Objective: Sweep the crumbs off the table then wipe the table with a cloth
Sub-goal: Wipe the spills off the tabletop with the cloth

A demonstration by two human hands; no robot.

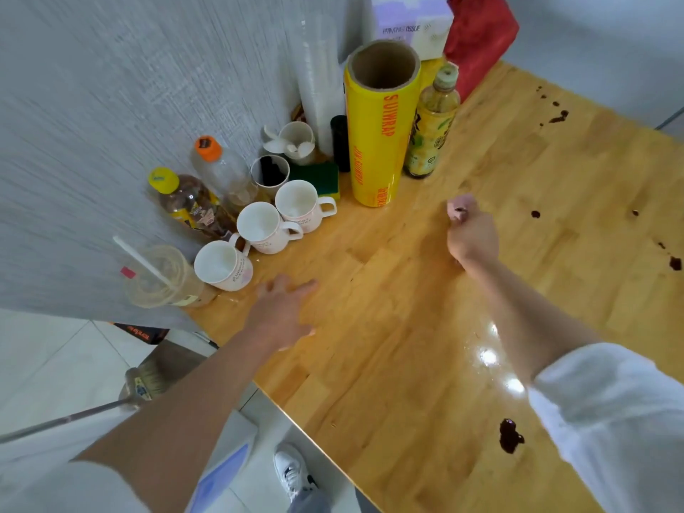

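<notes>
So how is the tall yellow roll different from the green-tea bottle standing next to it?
The yellow roll is opaque, with red lettering; the bottle is see-through, showing yellowish liquid. The roll is taller and wider than the bottle. The roll's top is an open cardboard tube, while the bottle's top is capped. Both stand upright on the wooden table, side by side near the wall.
</notes>
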